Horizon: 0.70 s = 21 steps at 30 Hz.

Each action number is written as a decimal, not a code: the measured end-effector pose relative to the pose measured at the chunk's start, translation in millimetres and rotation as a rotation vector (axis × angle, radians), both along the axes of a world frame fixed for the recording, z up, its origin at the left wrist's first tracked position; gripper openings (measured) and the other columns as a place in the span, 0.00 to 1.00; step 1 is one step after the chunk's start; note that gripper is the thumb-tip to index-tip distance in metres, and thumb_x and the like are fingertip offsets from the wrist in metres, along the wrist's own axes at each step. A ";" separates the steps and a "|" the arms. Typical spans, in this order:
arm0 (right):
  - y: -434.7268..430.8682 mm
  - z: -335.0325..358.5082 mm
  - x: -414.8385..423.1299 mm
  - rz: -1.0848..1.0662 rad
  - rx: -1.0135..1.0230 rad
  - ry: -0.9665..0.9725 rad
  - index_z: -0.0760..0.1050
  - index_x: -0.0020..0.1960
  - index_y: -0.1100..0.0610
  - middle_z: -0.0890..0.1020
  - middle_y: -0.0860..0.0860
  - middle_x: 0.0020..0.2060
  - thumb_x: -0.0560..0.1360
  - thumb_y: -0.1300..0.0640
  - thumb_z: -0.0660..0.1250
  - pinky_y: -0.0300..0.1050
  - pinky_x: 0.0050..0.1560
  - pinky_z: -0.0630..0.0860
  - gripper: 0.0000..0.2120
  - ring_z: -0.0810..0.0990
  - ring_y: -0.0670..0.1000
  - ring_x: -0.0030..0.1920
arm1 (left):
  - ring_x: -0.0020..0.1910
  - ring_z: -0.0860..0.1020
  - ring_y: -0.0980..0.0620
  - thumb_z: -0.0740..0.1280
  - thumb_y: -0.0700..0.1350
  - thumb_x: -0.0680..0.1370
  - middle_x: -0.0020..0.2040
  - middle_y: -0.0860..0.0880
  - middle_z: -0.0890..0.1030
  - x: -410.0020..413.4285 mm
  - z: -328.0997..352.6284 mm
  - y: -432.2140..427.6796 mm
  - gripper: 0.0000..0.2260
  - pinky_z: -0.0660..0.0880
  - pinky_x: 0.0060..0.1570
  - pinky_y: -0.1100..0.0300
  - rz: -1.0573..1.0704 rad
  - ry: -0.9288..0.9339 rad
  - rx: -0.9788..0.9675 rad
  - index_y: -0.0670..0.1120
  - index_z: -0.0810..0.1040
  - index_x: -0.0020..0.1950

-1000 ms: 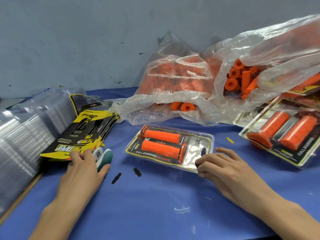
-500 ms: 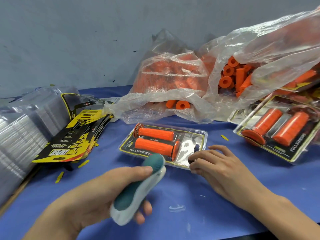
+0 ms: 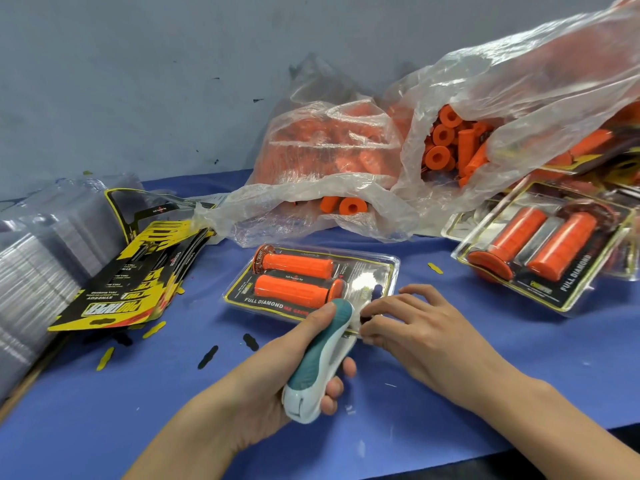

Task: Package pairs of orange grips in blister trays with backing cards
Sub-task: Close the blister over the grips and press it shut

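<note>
Landmark: blister pack [image 3: 311,284] at table centre, lying flat on blue table cover [image 3: 450,393], holding two orange grips [image 3: 294,278] side by side over a black-and-yellow card. Readable along its near edge: "FULL DIAMOND", followed by red letters partly hidden behind the stapler; small white print between the grips too fine to make out.

At its near right corner: left hand [image 3: 277,368] clenched around a teal-and-white stapler [image 3: 320,362], nose of the tool touching the pack's edge; exact contact hidden by fingers. Just right of that corner: right hand [image 3: 415,327], fingers curled down and pressing on the pack's rim, fingertips concealing what lies under them, holding nothing else.

Left of the pack: fanned stack of backing cards [image 3: 138,271], print upside down, "SYNERGY" legible. Further left: stacked clear trays [image 3: 38,271], cut off by the frame edge.

Behind the pack: two clear plastic bags [image 3: 346,150] of loose orange grips, contents blurred through film.

Right of the pack: finished pack [image 3: 547,251], tilted, marked "FULL DIAMOND", with further packs behind it hidden under the bag. Yellow and black punch-outs [image 3: 207,356] scattered on the cover nearby.
</note>
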State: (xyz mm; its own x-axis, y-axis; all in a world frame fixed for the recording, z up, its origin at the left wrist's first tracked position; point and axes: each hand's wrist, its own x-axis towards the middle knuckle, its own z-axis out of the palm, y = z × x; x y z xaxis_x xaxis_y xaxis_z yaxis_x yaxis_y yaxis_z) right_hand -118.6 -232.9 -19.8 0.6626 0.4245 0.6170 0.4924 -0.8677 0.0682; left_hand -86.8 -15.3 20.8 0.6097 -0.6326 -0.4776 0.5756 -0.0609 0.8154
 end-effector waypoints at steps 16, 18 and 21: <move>9.7 3.1 1.2 0.000 0.122 0.045 0.75 0.57 0.52 0.79 0.45 0.59 0.75 0.47 0.70 0.47 0.60 0.71 0.15 0.80 0.47 0.55 | 0.28 0.75 0.49 0.69 0.61 0.74 0.38 0.42 0.77 3.1 -0.8 -11.3 0.24 0.74 0.26 0.60 0.044 -0.001 0.058 0.41 0.81 0.53; 14.2 2.0 4.7 -0.024 0.095 0.079 0.73 0.63 0.53 0.77 0.45 0.64 0.70 0.47 0.74 0.47 0.62 0.70 0.25 0.79 0.47 0.59 | 0.28 0.75 0.50 0.68 0.61 0.74 0.37 0.42 0.77 3.1 -1.0 -12.0 0.25 0.74 0.25 0.61 0.035 -0.009 0.062 0.39 0.80 0.55; 19.8 -0.4 10.2 -0.020 -0.001 0.054 0.74 0.66 0.54 0.77 0.46 0.64 0.72 0.49 0.73 0.48 0.64 0.70 0.25 0.78 0.46 0.60 | 0.28 0.75 0.50 0.68 0.61 0.74 0.37 0.42 0.76 3.6 -0.6 -11.5 0.24 0.73 0.25 0.61 0.036 -0.016 0.066 0.40 0.80 0.52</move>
